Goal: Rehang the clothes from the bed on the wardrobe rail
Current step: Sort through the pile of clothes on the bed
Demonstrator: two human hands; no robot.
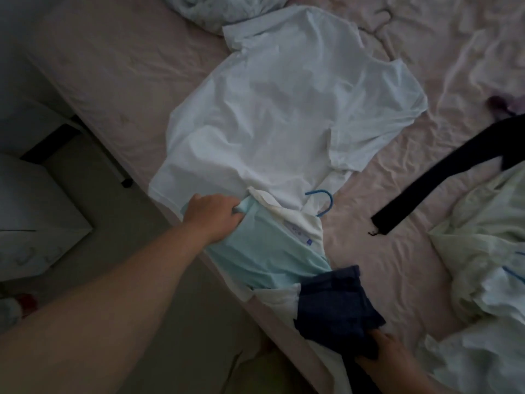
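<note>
Left hand [211, 216] fingers bunch mint shirt [264, 251] for lifting off bed [397, 265]; right hand [393, 355] fingers pinch navy garment [338, 302], lower centre.

Our left arm reaches out straight, and our left hand [211, 216] closes in a fist with knuckles up. Our right hand [389, 351] sits low, fingers curled, gripping.

the blue hanger [322, 201] shows only its hook, the rest hidden under the white shirt [284, 109], and the right hand [390, 354] is dim, its fingertips buried beneath the dark blue garment [335, 302].
</note>
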